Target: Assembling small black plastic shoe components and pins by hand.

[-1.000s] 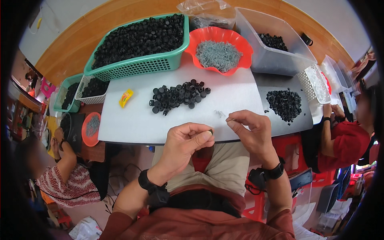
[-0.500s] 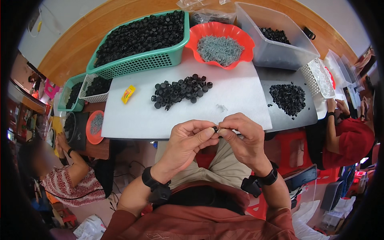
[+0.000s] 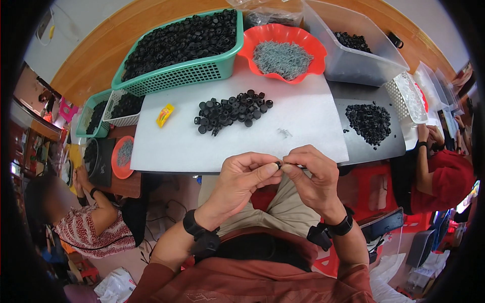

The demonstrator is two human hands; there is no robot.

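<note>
My left hand (image 3: 246, 178) is closed, pinching a small black plastic part (image 3: 278, 165) between thumb and forefinger. Against it, the fingertips of my right hand (image 3: 317, 181) are pressed together; what they hold, if anything, is too small to make out. Both hands meet just off the front edge of the white mat (image 3: 177, 149), above my lap. Beyond them on the mat lie a few thin grey metal pins (image 3: 284, 133). A loose heap of black caps (image 3: 231, 112) sits farther back.
A green basket (image 3: 177, 76) of black parts, a red scalloped bowl (image 3: 251, 36) of grey pins and a clear bin (image 3: 353, 70) line the back. A yellow packet (image 3: 164, 115) lies left. Small black pieces (image 3: 369, 123) sit on a dark board. People work on both sides.
The whole view has shifted slightly, with the table's things a little to the right. My hands stay together, fingertips meeting at the black part, with barely any change of grip.
</note>
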